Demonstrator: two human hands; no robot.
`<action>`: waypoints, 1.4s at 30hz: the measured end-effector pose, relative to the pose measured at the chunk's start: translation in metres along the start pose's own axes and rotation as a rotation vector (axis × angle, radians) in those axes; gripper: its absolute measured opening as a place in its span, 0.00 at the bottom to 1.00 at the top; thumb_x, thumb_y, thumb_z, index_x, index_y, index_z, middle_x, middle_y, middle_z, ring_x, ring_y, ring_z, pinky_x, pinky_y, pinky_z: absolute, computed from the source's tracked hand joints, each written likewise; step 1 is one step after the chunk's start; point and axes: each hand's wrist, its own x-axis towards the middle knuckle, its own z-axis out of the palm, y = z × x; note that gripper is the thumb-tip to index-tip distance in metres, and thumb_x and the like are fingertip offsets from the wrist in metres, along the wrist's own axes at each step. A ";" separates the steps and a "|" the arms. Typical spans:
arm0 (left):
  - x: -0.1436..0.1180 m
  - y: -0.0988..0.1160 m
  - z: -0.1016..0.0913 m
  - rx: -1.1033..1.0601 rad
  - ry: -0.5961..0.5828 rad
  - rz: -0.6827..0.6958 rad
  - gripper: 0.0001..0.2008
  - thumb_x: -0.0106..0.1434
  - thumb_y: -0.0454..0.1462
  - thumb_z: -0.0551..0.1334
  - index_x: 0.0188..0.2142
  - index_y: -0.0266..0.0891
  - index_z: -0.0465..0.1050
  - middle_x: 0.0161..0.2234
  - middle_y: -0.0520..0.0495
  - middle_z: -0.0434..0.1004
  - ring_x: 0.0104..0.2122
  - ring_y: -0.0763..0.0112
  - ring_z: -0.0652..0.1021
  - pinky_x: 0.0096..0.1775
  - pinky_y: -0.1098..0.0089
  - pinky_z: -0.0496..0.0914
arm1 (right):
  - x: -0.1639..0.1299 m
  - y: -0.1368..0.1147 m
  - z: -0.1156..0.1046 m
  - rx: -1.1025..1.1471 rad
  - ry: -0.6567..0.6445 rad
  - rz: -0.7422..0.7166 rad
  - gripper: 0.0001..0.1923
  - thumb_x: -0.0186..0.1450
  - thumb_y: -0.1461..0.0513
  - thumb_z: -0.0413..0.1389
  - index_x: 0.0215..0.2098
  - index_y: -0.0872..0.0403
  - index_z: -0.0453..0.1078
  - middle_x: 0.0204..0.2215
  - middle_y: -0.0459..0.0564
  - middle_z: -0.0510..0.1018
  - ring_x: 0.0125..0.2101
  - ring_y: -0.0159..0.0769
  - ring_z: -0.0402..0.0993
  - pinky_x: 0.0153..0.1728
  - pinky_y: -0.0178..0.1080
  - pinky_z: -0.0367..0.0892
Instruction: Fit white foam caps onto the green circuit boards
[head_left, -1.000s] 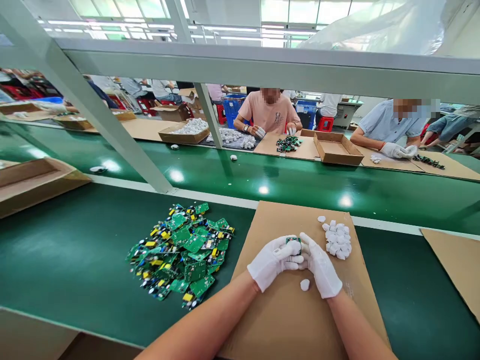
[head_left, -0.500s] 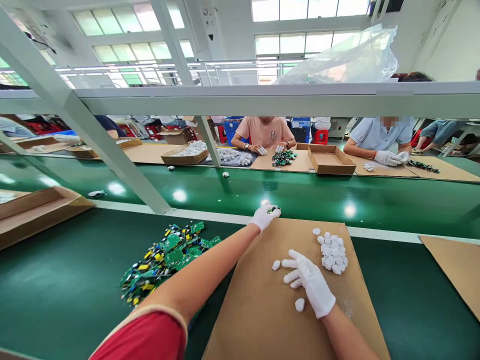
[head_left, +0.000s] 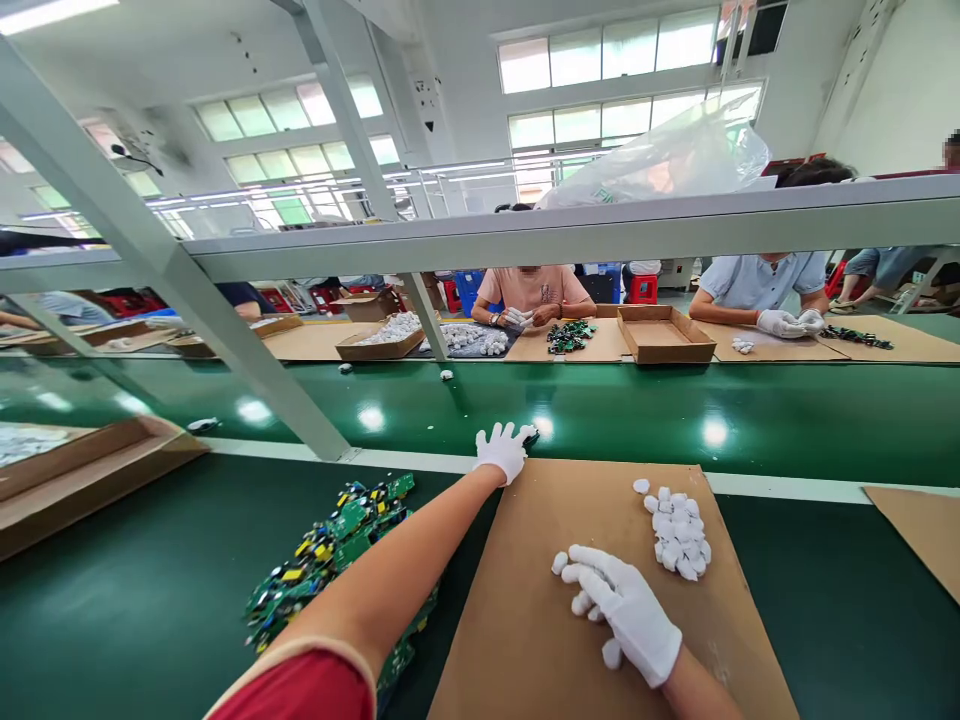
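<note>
My left hand (head_left: 502, 452), in a white glove, reaches to the far edge of the cardboard sheet (head_left: 517, 620) with its fingers spread. Against its right side, at the green belt, is a small dark piece (head_left: 531, 438) whose kind I cannot make out. Over the cardboard, my right hand (head_left: 626, 612), also gloved, is open, fingers stretched to the left. A small white piece (head_left: 559, 563) lies at its fingertips; another white piece (head_left: 612, 654) sits beside the palm. Farther right is a cluster of white pieces (head_left: 681, 535). Left of the cardboard, my forearm partly hides a heap of green circuit boards (head_left: 352, 520).
Beyond the cardboard runs a glossy green belt (head_left: 622, 410). A slanted metal post (head_left: 247, 350) and a horizontal beam (head_left: 480, 240) cross the view. A cardboard tray (head_left: 112, 480) stands at left. Across the belt, two people sit near an open cardboard box (head_left: 664, 335).
My left hand's fingers have opened from around the small dark piece, which is now at its side. My right hand has lowered its fingers toward the white piece. The view has tilted up slightly.
</note>
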 end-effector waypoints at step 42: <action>-0.168 -0.060 -0.043 0.071 -0.103 0.108 0.25 0.52 0.39 0.61 0.52 0.48 0.66 0.55 0.41 0.65 0.57 0.53 0.62 0.57 0.47 0.41 | -0.005 0.002 -0.006 -0.065 -0.086 -0.033 0.19 0.58 0.52 0.51 0.44 0.50 0.69 0.38 0.50 0.72 0.26 0.29 0.64 0.09 0.23 0.52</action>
